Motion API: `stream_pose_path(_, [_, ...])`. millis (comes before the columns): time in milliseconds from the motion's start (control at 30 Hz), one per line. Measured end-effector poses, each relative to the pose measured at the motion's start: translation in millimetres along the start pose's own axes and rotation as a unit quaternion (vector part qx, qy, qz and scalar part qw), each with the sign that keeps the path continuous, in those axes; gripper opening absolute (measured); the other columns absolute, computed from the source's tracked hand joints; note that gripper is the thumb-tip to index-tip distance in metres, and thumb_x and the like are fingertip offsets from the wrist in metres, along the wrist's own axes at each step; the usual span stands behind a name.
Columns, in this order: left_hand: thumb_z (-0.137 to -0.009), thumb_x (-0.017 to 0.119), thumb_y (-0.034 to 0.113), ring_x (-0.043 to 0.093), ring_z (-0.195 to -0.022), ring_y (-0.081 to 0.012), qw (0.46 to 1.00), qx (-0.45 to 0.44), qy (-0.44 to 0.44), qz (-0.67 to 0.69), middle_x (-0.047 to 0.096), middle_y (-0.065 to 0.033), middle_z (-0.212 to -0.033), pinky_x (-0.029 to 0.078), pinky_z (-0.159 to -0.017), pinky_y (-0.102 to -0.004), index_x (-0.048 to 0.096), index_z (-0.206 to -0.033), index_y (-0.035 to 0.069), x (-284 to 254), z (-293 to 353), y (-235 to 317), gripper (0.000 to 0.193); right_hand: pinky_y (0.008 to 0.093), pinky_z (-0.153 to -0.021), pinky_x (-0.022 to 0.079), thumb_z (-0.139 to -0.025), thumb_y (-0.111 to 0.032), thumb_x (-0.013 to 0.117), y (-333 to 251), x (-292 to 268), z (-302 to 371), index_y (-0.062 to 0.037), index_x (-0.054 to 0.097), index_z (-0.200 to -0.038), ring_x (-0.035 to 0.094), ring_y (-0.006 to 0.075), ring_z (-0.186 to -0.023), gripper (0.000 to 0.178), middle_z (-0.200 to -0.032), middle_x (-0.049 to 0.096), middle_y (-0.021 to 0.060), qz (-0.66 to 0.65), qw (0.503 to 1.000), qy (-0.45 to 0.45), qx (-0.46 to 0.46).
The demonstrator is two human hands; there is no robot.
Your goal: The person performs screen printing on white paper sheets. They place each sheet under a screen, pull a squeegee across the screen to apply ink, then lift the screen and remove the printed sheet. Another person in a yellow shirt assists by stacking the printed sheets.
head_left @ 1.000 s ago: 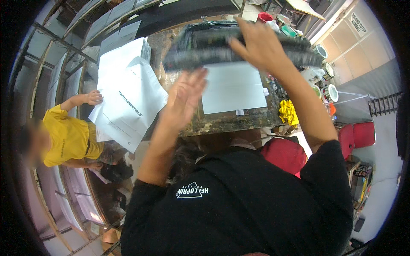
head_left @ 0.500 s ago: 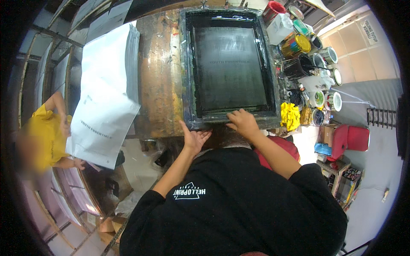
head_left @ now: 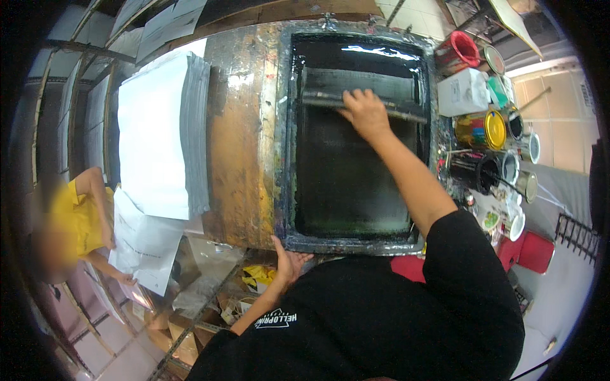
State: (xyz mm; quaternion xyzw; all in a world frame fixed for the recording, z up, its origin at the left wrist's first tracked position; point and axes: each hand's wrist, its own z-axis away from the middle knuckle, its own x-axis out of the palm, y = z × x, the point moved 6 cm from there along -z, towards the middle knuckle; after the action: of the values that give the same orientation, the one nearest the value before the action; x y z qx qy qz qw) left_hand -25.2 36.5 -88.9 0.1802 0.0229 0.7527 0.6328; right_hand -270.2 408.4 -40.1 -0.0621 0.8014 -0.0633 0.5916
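Observation:
A screen-printing frame (head_left: 286, 159) with dark, ink-smeared mesh (head_left: 356, 178) lies flat on the table in front of me. My right hand (head_left: 367, 117) is closed around a long squeegee (head_left: 403, 114), which lies crosswise over the far part of the mesh. Behind the squeegee the mesh looks greyer; on my side it is darker. At the frame's near left corner is my left hand (head_left: 290, 261), thumb up along the edge and fingers stretched out, holding nothing I can see.
A tall stack of white sheets (head_left: 152, 140) stands left on the stained wooden table (head_left: 241, 159). A co-worker in yellow (head_left: 82, 216) holds a printed sheet (head_left: 149, 244) beside it. Ink cans (head_left: 486, 130) and a white jug (head_left: 464, 92) crowd the right. A red chair (head_left: 537, 251) stands beyond.
My right hand has gone from the frame's near edge to its far part, with the squeegee. The near mesh looks darker. The co-worker's sheet has come down off the stack. The view has shifted.

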Motion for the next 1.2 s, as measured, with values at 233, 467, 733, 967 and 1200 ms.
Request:
stream_pose_path(233, [-0.073,0.032,0.101,0.035,-0.143,-0.0497,1.000,0.004,-0.025,0.015,0.024,-0.0365,-0.158,0.037,-0.115,-0.0546,0.005,-0.157,-0.010,-5.1,12.4,-2.7,0.142,0.0478,-0.077,0.057,-0.095,-0.055,0.059,46.7,-6.8,-96.0,-0.0118,0.067,-0.105,0.069,0.0336,-0.098,0.045,-0.100,0.070,0.0118,0.010,0.992,-0.130,-0.005])
stream_pose_path(467, [-0.075,0.030,0.100,0.033,-0.143,-0.0536,0.994,0.040,-0.102,-0.003,0.025,-0.0405,-0.155,0.039,-0.115,-0.0541,0.007,-0.155,-0.013,0.3,38.1,9.7,0.141,0.0537,-0.079,0.055,-0.093,-0.062,0.059,-21.2,-88.5,22.2,-0.0098,0.072,-0.110,0.070,0.0424,-0.093,0.057,-0.094,0.073,0.0214,-0.092,0.965,-0.244,0.032])
stream_pose_path(733, [-0.086,0.018,0.093,0.051,-0.134,-0.0428,0.953,0.145,-0.253,-0.078,0.043,-0.0376,-0.145,0.043,-0.113,-0.0510,0.015,-0.149,-0.020,20.5,83.4,32.6,0.129,0.0521,-0.074,0.054,-0.094,-0.045,0.066,-160.7,-187.1,202.4,-0.0089,0.066,-0.101,0.068,0.0389,-0.088,0.037,-0.094,0.067,0.0154,-0.115,0.965,-0.235,0.028])
stream_pose_path(967, [-0.085,0.012,0.092,0.048,-0.138,-0.0436,0.812,0.327,-0.469,-0.120,0.048,-0.0330,-0.146,0.031,-0.121,-0.0548,0.040,-0.142,-0.014,73.8,208.2,113.8,0.123,0.0488,-0.091,0.039,-0.087,-0.028,0.068,-204.4,-322.8,151.9,-0.0057,0.060,-0.106,0.055,0.0329,-0.097,0.030,-0.097,0.058,0.0125,0.062,0.995,0.079,0.006])
stream_pose_path(1200, [-0.101,0.031,0.071,0.019,-0.152,-0.0477,0.591,0.623,-0.179,-0.480,0.023,-0.0326,-0.162,0.020,-0.120,-0.0604,0.028,-0.159,0.007,126.2,150.8,133.4,0.087,0.0482,-0.086,0.042,-0.091,-0.043,0.061,-175.6,-387.4,71.1,-0.0048,0.069,-0.098,0.066,0.0315,-0.092,0.039,-0.091,0.069,0.0136,0.109,0.966,0.231,-0.047])
